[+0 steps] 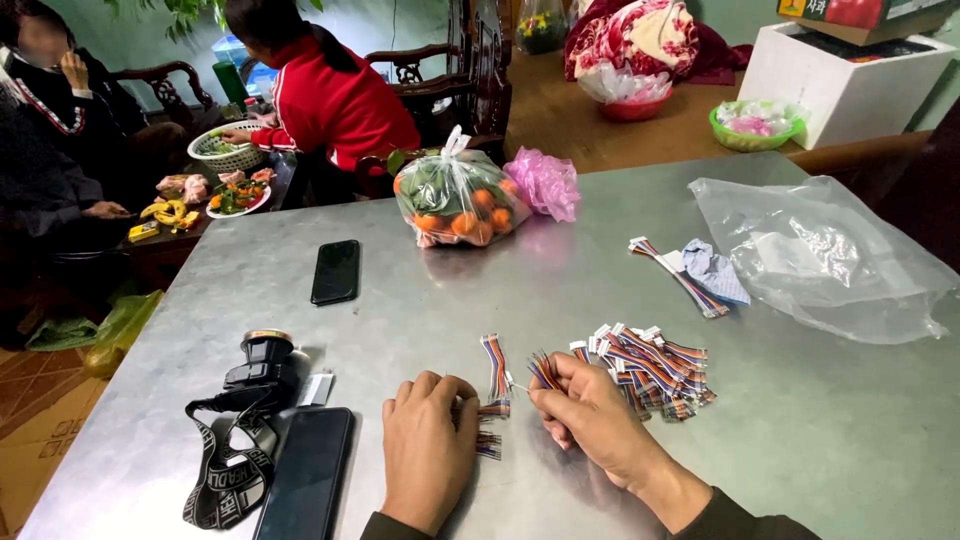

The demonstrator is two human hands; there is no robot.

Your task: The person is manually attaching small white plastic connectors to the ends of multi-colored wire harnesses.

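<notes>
On the metal table (760,420), the right hand (590,415) pinches one multicoloured wire harness (543,371) by its end, beside the loose pile (650,362); the left hand (428,445) rests curled, pinning sorted harnesses (494,385) flat

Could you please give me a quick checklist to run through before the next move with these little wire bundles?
1. Right hand grips a coloured wire bundle: ok.
2. Left hand rests on the wires by the table edge: ok.
3. Loose pile of wire bundles within reach of the right hand: ok.
4. Connector on the held bundle undamaged: cannot tell.
5. Phone and headlamp lie apart from the wires: ok.
</notes>
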